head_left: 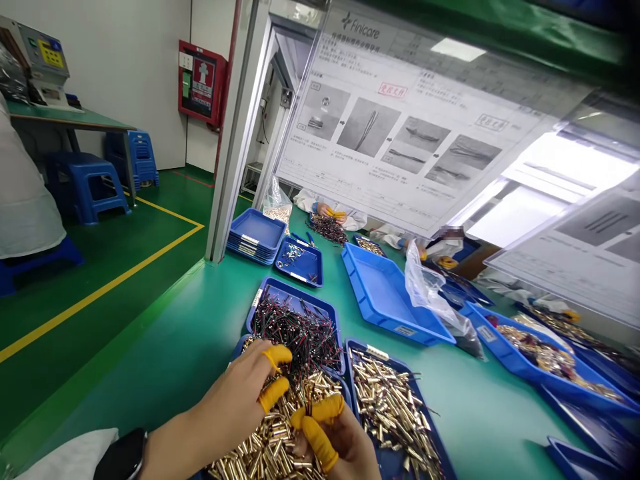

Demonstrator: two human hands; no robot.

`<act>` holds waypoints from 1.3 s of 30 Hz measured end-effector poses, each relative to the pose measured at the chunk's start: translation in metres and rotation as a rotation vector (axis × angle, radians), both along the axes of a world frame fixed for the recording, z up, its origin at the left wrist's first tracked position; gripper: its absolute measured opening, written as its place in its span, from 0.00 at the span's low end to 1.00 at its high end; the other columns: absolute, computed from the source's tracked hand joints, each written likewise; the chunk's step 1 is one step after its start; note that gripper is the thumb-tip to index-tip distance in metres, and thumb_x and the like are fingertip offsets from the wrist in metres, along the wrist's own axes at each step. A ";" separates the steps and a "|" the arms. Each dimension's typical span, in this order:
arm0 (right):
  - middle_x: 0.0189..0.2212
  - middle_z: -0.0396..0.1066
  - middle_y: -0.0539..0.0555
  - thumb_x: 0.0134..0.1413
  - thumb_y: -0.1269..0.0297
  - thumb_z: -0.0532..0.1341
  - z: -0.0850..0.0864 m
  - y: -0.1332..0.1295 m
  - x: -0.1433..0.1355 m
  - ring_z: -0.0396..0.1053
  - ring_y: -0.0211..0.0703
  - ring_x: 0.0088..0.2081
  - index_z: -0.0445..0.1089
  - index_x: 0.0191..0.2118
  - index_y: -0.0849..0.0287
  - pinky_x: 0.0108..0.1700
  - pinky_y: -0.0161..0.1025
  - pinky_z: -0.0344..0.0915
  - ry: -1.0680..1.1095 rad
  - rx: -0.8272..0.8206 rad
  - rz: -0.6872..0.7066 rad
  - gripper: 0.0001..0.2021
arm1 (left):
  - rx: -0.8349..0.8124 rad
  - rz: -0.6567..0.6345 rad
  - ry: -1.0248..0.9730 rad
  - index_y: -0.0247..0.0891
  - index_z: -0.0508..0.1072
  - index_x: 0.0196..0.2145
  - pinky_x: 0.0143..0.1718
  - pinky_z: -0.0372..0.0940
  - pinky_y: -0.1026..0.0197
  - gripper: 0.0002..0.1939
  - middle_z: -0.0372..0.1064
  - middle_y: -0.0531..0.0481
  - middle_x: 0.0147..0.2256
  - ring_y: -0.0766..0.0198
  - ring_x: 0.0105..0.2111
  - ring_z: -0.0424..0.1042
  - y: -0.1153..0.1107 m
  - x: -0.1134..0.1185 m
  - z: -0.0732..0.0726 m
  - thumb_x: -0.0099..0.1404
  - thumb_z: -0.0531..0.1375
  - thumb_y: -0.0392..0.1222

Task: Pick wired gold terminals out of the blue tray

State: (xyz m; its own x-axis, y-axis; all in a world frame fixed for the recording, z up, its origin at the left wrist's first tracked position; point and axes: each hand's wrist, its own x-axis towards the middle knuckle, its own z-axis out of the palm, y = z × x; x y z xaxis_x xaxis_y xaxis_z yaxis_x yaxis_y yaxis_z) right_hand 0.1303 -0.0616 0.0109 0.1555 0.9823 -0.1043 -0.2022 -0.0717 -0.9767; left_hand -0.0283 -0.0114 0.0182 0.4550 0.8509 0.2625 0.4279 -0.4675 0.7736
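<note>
My left hand point(245, 390), with yellow finger cots on its thumb and forefinger, hovers over a tray of brass-coloured tubes point(273, 443); its fingertips are apart and nothing shows between them. Lower right of it, my right hand point(333, 433) also wears yellow cots. Its thumb and finger pinch a small dark wired piece point(308, 408) above the same tubes. Just beyond lies a blue tray of short dark and red wires point(295, 333). To the right, another blue tray holds brass tubes with wire ends point(393, 407).
An empty blue bin point(385, 293) stands behind the trays, beside a plastic bag point(430, 287). Stacked trays point(255, 237) sit near a metal post point(230, 133). Instruction sheets point(390, 133) hang above. Other people's hands point(331, 213) work farther back.
</note>
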 end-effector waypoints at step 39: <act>0.14 0.55 0.44 0.49 0.43 0.54 -0.038 0.006 0.009 0.49 0.31 0.15 0.72 0.31 0.62 0.17 0.29 0.45 -0.506 0.180 0.081 0.24 | -0.598 -0.031 -0.519 0.37 0.69 0.32 0.36 0.61 0.58 0.07 0.69 0.50 0.30 0.57 0.34 0.68 0.001 0.014 -0.009 0.53 0.57 0.38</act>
State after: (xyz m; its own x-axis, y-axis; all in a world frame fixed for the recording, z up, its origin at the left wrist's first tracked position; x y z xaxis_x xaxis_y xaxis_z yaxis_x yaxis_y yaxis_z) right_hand 0.1394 -0.0559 -0.0274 0.0657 0.9886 0.1352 0.2954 0.1102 -0.9490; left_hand -0.0144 -0.0100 0.0088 0.4255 0.9036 -0.0495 -0.0632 0.0842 0.9944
